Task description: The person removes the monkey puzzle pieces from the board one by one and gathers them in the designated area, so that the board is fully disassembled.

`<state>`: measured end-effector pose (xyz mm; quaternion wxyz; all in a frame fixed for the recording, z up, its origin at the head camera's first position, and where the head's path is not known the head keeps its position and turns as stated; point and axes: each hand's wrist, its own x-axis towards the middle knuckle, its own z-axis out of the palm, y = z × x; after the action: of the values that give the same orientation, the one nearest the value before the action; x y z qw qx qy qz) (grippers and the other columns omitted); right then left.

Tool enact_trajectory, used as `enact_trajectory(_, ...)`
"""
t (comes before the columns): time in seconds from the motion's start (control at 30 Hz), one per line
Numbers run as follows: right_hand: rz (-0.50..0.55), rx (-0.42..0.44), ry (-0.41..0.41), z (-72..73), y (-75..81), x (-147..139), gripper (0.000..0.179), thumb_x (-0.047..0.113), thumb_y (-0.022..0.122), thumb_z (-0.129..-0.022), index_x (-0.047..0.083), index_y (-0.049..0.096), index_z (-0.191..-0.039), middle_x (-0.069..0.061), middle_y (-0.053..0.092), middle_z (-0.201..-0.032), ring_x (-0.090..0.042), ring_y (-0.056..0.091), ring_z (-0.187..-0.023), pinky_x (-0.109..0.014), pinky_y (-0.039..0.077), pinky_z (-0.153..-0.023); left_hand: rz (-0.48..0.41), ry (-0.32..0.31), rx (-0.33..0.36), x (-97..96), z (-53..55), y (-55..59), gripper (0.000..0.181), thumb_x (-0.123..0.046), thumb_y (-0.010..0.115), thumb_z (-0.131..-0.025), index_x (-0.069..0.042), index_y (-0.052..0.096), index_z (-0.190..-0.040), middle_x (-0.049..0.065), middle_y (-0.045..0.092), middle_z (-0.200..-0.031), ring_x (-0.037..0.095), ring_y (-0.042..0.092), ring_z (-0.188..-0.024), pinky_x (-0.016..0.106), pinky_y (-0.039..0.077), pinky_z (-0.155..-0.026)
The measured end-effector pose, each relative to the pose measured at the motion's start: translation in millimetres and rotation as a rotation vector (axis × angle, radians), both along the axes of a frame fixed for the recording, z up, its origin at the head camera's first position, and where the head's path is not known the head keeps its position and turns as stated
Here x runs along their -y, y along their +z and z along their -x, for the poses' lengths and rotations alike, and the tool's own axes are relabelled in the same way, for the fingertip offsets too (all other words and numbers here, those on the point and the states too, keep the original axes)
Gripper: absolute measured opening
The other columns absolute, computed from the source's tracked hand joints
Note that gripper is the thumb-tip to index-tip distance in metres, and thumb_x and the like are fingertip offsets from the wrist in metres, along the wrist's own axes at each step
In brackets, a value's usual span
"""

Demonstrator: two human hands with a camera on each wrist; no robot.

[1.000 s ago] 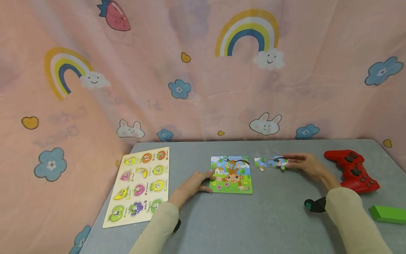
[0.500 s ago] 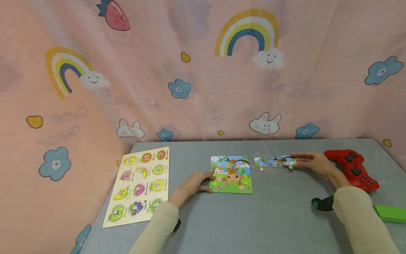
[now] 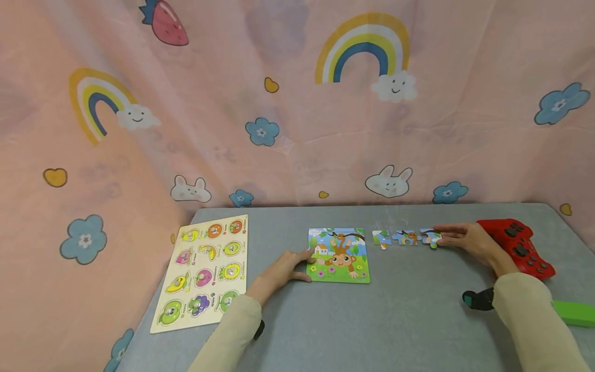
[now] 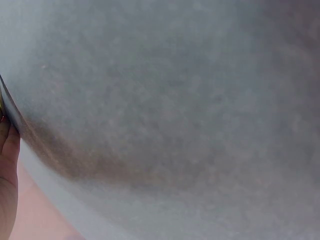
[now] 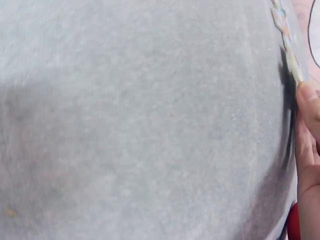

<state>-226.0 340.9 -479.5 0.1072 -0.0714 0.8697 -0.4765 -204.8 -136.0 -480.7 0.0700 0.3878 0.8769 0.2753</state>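
Note:
My left hand (image 3: 281,271) grips the left edge of a square monkey jigsaw puzzle (image 3: 341,261), its fingertips over the edge and its thumb at the near corner. In the left wrist view, my fingers (image 4: 10,142) meet the puzzle's edge; the rest is cut off. To the right, my right hand (image 3: 469,243) pinches a jigsaw piece (image 3: 430,237) by its right side, level with the table. Left of it, a middle jigsaw piece (image 3: 406,237) with a brown figure and a left jigsaw piece (image 3: 382,237) lie in a row. My right thumb (image 5: 306,95) touches the row's end.
A wooden fruit peg puzzle (image 3: 204,268) lies at the left of the grey table (image 3: 372,325). A red game controller (image 3: 525,250) sits just behind my right hand, with a green block (image 3: 575,313) nearer. A pink patterned curtain (image 3: 297,155) hangs behind.
My right hand has slid right, uncovering the middle piece. The piece at its fingertips now stands slightly apart from that one. My left hand stays on the monkey puzzle.

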Motion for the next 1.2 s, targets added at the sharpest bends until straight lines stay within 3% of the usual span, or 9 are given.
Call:
enact_trajectory(0.27,-0.118,-0.068,-0.003,2.4,2.0,3,0.056,0.024,0.072,-0.087,-0.009,0.055,-0.129,-0.031,0.054,-0.128,0.016,0.051,-0.093,-0.004,0.041,-0.075,-0.002,0.005,0.014,0.1,-0.8,2.3,0.073,-0.014,0.075,-0.08,0.007,0.041,-0.141,0.01,0.066,-0.119,0.026,0.053,-0.123,0.039,0.04,-0.104)
enact_trajectory(0.33,-0.146,-0.07,-0.004,4.1,3.3,4,0.055,0.022,0.073,-0.086,-0.009,0.056,-0.128,-0.03,0.055,-0.127,0.008,0.055,-0.097,-0.004,0.042,-0.075,0.015,0.01,0.015,-0.4,-0.6,2.4,0.072,-0.015,0.074,-0.08,0.006,0.041,-0.141,0.009,0.066,-0.12,0.026,0.052,-0.123,0.038,0.04,-0.105)
enact_trajectory(0.43,-0.201,-0.062,-0.005,6.7,5.1,5,0.053,0.02,0.074,-0.085,-0.009,0.057,-0.127,-0.031,0.056,-0.125,-0.017,0.061,-0.106,-0.022,0.051,-0.084,0.038,0.024,0.026,-1.2,-0.3,2.3,0.072,-0.017,0.074,-0.081,0.005,0.042,-0.141,0.008,0.065,-0.121,0.024,0.051,-0.125,0.038,0.039,-0.106)
enact_trajectory(0.53,-0.254,-0.059,0.002,8.9,7.0,5,0.052,0.019,0.075,-0.085,-0.009,0.057,-0.126,-0.033,0.057,-0.122,-0.043,0.055,-0.112,-0.048,0.048,-0.091,0.042,0.037,0.048,-1.7,-0.6,2.7,0.071,-0.017,0.074,-0.081,0.004,0.042,-0.141,0.006,0.065,-0.122,0.023,0.05,-0.126,0.038,0.038,-0.107)
enact_trajectory(0.6,-0.27,-0.055,0.003,9.9,8.3,6,0.052,0.019,0.075,-0.084,-0.008,0.057,-0.126,-0.033,0.057,-0.121,-0.047,0.053,-0.112,-0.057,0.044,-0.092,0.041,0.043,0.059,-1.7,-0.5,3.3,0.071,-0.017,0.074,-0.082,0.003,0.042,-0.142,0.005,0.065,-0.122,0.023,0.05,-0.126,0.038,0.037,-0.107)
enact_trajectory(0.73,-0.283,-0.042,-0.005,11.9,9.9,7,0.054,0.021,0.076,-0.083,-0.008,0.058,-0.125,-0.034,0.058,-0.119,-0.048,0.052,-0.111,-0.061,0.041,-0.092,0.035,0.032,0.031,-0.7,0.2,3.7,0.071,-0.016,0.074,-0.081,0.006,0.042,-0.141,0.007,0.066,-0.121,0.024,0.051,-0.125,0.038,0.039,-0.106)
enact_trajectory(0.97,-0.305,-0.041,-0.008,13.3,10.9,8,0.052,0.017,0.076,-0.082,-0.008,0.059,-0.124,-0.029,0.064,-0.111,-0.045,0.054,-0.106,-0.059,0.043,-0.088,0.061,0.044,0.026,-1.6,0.7,3.3,0.07,-0.019,0.074,-0.081,0.004,0.044,-0.14,0.006,0.066,-0.121,0.024,0.051,-0.124,0.036,0.039,-0.106)
enact_trajectory(1.1,-0.3,-0.062,0.002,12.5,12.2,8,0.05,0.013,0.077,-0.08,-0.01,0.06,-0.121,-0.027,0.066,-0.108,-0.033,0.061,-0.098,-0.036,0.052,-0.079,0.086,0.072,0.044,-4.4,2.6,2.8,0.065,-0.021,0.075,-0.08,0.001,0.05,-0.136,0.005,0.064,-0.125,0.023,0.049,-0.127,0.034,0.037,-0.107)
enact_trajectory(1.2,-0.291,-0.068,0.009,12.1,12.1,8,0.051,0.014,0.076,-0.081,-0.012,0.059,-0.121,-0.025,0.067,-0.103,-0.029,0.062,-0.094,-0.025,0.048,-0.071,0.092,0.094,0.053,-6.0,3.3,3.2,0.058,-0.021,0.075,-0.079,-0.003,0.057,-0.13,0.007,0.06,-0.13,0.023,0.048,-0.128,0.032,0.037,-0.107)
